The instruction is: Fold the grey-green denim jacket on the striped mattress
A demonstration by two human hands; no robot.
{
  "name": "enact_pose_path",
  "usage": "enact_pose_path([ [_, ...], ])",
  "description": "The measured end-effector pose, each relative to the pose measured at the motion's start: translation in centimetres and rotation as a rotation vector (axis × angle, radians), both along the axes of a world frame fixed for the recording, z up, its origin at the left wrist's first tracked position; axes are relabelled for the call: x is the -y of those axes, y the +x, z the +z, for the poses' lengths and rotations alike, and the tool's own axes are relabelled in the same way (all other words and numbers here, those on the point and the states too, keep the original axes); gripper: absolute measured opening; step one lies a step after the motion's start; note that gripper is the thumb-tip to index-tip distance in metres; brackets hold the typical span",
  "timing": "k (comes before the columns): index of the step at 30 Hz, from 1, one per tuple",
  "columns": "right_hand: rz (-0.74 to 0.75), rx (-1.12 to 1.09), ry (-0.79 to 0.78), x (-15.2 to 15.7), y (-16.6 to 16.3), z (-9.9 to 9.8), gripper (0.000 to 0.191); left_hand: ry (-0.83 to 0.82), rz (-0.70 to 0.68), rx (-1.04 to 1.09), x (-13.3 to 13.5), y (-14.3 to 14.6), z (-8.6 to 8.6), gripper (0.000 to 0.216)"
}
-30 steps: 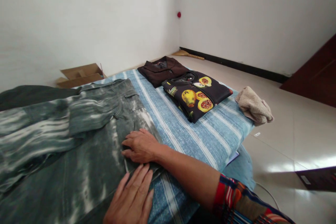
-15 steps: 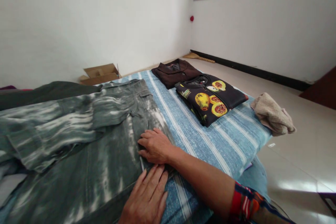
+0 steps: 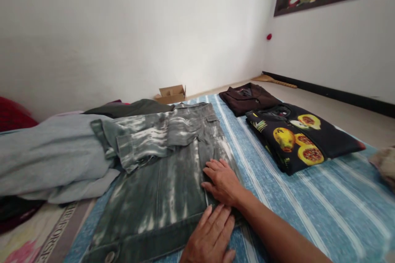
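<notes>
A grey-green washed denim jacket (image 3: 160, 181) lies spread on a blue striped sheet (image 3: 308, 209), one sleeve folded across its upper part. My right hand (image 3: 222, 181) lies flat on the jacket's right front edge, the arm coming in from the lower right. My left hand (image 3: 211, 236) rests palm down just below it, on the jacket's bottom hem near the frame's lower edge. Neither hand grips the cloth.
To the right lie a folded black shirt with a fruit print (image 3: 296, 139) and a folded dark brown shirt (image 3: 249, 98). A pile of pale blue-grey clothes (image 3: 46, 160) sits at the left. A cardboard box (image 3: 171, 92) stands by the wall, and a beige cloth (image 3: 385, 164) lies at the right edge.
The view has swung to the left, bringing the pale clothes pile into sight. Both hands stay pressed on the jacket in the same spots.
</notes>
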State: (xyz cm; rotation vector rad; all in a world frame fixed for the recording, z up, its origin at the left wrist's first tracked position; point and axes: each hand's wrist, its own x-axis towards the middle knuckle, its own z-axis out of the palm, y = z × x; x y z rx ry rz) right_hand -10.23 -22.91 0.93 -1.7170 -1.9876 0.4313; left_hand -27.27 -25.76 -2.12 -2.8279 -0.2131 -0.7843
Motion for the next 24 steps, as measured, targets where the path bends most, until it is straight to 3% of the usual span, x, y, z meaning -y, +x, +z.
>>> enact_pose_path([
  [5,0.002,0.000,-0.029,0.3,-0.2,0.0,0.036,-0.100,-0.049,-0.013,0.3,-0.6,1.9,0.029],
  [8,0.001,0.004,-0.060,0.3,-0.3,-0.1,0.038,-0.208,0.030,0.044,-0.9,-1.4,3.2,0.029],
  [12,0.005,0.011,-0.074,0.3,-0.3,-0.6,0.040,-0.301,0.373,0.233,-7.4,-4.3,5.5,0.033],
  [18,0.004,0.017,-0.100,0.3,-0.4,-0.8,0.042,-0.520,1.191,0.338,-20.3,-9.9,8.7,0.029],
  [21,0.009,0.026,-0.112,0.4,-0.5,-0.7,0.044,-0.627,1.396,0.283,-23.6,-11.3,9.0,0.028],
  [24,0.012,0.038,-0.121,0.4,-0.4,-0.7,0.045,-0.656,1.473,0.287,-25.2,-11.8,8.8,0.026],
])
